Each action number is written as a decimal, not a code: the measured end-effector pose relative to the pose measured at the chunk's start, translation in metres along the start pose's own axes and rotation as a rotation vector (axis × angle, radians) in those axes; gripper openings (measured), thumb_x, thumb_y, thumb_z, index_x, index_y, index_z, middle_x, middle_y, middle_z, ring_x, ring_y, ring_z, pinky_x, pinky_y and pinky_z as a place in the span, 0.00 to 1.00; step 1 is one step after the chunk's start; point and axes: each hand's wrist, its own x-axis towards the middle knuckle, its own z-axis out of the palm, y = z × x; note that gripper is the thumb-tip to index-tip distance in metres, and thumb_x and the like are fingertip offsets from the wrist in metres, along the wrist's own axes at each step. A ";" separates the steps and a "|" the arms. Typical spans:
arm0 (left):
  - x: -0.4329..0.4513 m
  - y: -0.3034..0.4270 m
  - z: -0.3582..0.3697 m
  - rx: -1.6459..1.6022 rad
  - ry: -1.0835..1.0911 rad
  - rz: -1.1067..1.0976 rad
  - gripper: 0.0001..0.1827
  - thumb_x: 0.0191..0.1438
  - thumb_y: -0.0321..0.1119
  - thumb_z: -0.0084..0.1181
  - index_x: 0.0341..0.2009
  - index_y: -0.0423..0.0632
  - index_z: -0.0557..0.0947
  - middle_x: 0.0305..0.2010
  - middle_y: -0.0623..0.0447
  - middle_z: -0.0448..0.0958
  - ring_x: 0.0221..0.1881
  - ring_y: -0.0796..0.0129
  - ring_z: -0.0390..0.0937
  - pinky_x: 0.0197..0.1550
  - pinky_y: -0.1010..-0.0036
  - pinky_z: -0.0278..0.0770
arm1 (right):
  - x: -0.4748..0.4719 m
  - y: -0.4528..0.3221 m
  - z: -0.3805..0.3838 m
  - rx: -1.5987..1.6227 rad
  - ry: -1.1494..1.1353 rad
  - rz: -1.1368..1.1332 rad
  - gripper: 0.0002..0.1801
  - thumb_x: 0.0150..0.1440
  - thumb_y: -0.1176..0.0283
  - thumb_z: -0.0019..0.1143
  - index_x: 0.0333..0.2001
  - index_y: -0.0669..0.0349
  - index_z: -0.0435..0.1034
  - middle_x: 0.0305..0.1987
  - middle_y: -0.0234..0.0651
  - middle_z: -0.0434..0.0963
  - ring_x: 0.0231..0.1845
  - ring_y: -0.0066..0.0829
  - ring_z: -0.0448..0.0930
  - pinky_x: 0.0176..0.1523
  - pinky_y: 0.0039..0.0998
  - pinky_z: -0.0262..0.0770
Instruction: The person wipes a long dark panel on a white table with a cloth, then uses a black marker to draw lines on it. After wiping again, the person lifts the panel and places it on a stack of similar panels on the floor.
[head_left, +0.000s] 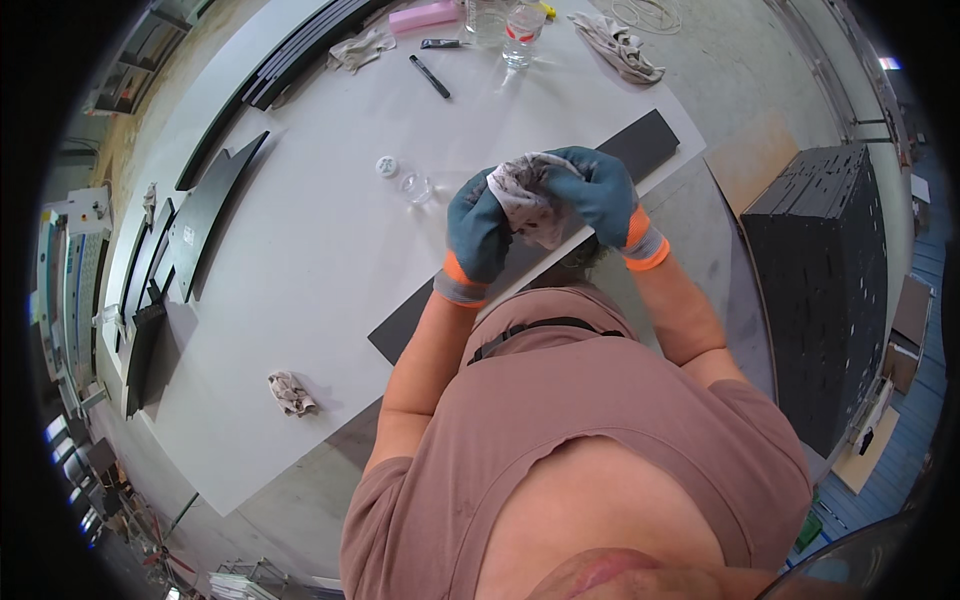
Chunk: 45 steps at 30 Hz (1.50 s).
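Note:
Both my hands wear blue-coated work gloves with orange and grey cuffs. Between them, above the table's near edge, they grip a stained white cloth (534, 199). My left hand (478, 229) pinches its left side, and my right hand (596, 191) has its upper right part. Beneath the hands a long dark grey panel (645, 146) lies along the edge of the white table (300, 225); my hands and forearms hide its middle. A small clear bottle with a white cap (401, 178) lies left of my left hand. A crumpled rag (292, 394) rests at the lower left.
Dark boards (217, 214) and strips stand or lie at the table's left. Long dark strips (300, 49) lie at the far side. A marker (430, 76), a tube (441, 43), a water bottle (522, 36) and a cloth (619, 49) are farther back. Stacked dark panels (810, 285) stand right.

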 end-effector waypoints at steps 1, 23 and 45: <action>0.000 0.000 0.001 -0.006 0.050 -0.070 0.16 0.70 0.32 0.54 0.57 0.40 0.82 0.48 0.49 0.85 0.44 0.65 0.85 0.47 0.70 0.84 | -0.001 0.010 -0.007 0.060 0.039 -0.079 0.18 0.65 0.64 0.65 0.52 0.67 0.80 0.42 0.31 0.85 0.42 0.18 0.82 0.48 0.25 0.81; -0.008 -0.066 0.035 -0.308 0.200 -0.245 0.14 0.74 0.35 0.50 0.48 0.39 0.84 0.33 0.52 0.82 0.30 0.70 0.79 0.34 0.75 0.78 | 0.001 0.093 -0.002 -0.415 0.234 -0.304 0.15 0.66 0.67 0.61 0.51 0.64 0.81 0.37 0.32 0.83 0.43 0.23 0.82 0.47 0.29 0.81; 0.054 -0.129 -0.152 0.602 0.839 0.134 0.49 0.47 0.45 0.84 0.67 0.37 0.70 0.60 0.42 0.78 0.61 0.53 0.78 0.65 0.61 0.75 | 0.046 0.125 -0.006 0.443 0.197 0.117 0.21 0.69 0.72 0.57 0.62 0.70 0.77 0.50 0.29 0.84 0.45 0.16 0.82 0.52 0.23 0.82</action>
